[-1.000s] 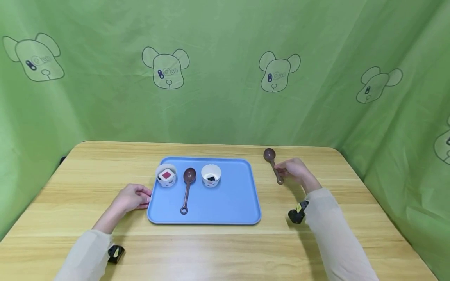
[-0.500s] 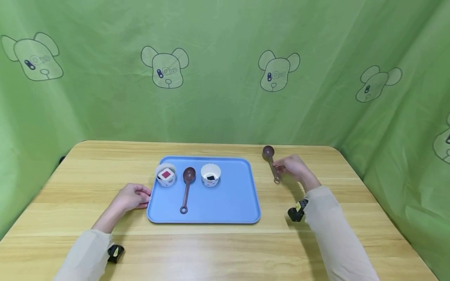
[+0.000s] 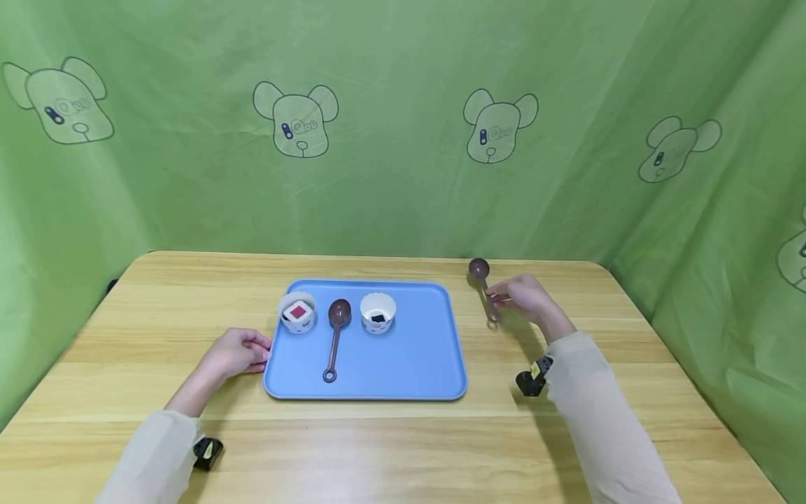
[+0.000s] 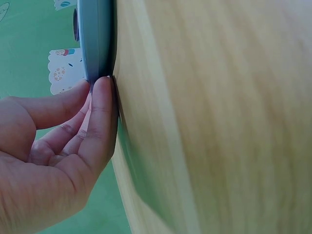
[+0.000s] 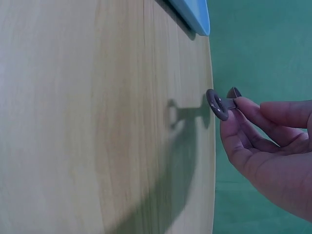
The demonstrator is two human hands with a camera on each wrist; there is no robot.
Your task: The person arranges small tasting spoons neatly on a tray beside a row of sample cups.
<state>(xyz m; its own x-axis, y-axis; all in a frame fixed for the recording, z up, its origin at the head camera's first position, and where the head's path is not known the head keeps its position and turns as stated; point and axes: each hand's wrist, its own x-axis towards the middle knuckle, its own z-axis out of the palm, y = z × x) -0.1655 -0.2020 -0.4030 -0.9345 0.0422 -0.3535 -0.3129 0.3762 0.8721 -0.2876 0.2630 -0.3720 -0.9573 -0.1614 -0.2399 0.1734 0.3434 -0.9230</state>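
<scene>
In the head view my left hand (image 3: 234, 353) pinches the left rim of a blue tray (image 3: 403, 367) between thumb and fingers; the left wrist view shows the thumb at the tray edge (image 4: 97, 44). To the right of the tray, my right hand (image 3: 524, 299) pinches the handle of a brown spoon (image 3: 479, 268), bowl pointing away. The right wrist view has the spoon's ring end (image 5: 218, 105) apart from its shadow, raised off the table. Another brown spoon (image 3: 338, 315) lies on the tray between two scalloped paper cups.
The left cup (image 3: 298, 323) holds a white square piece with a red centre (image 3: 299, 312). Something small and black (image 3: 378, 319) sits in the other cup (image 3: 379, 302). A wooden table (image 3: 352, 455) carries everything, and a green curtain (image 3: 403, 196) hangs behind it.
My right hand has risen slightly with the brown spoon, which has shifted a little to the left and away. My left hand and the tray stay in place.
</scene>
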